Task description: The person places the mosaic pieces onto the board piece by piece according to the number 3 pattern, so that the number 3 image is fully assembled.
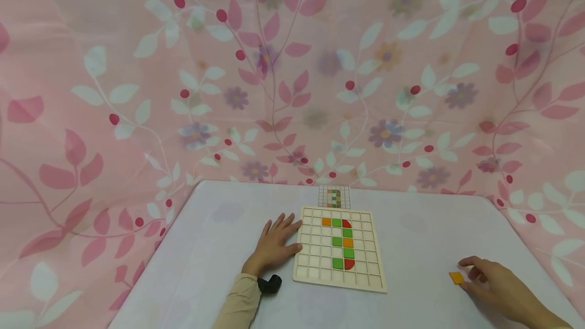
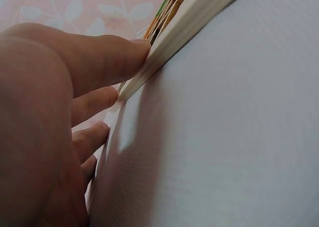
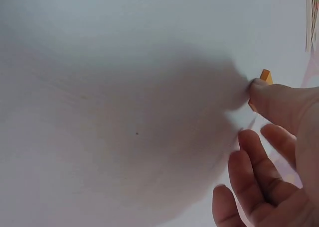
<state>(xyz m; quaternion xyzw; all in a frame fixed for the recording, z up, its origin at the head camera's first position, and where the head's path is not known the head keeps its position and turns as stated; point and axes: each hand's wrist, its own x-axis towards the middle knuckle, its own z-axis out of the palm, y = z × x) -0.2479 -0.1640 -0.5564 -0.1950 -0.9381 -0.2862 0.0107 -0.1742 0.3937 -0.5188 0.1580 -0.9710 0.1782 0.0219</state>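
Note:
A pale square board (image 1: 306, 263) with a raised grid lies on the table and carries several green, orange and red tiles. My left hand (image 1: 273, 245) rests at its left side, fingers spread, with the thumb touching the board's edge (image 2: 179, 33). Far to the right, an orange square tile (image 1: 456, 278) is at the thumb tip of my right hand (image 1: 495, 283). The index fingertip stands apart from this tile in the head view. In the right wrist view, the thumb (image 3: 279, 100) partly covers the orange tile (image 3: 266, 76); the other fingers are loosely bent.
Behind the board, a small card (image 1: 335, 197) shows a coloured pattern on a grid. A white cloth (image 1: 411, 237) covers the table, and a pink floral curtain (image 1: 292, 90) surrounds it at the back and sides. A black device (image 1: 270, 284) is on the left wrist.

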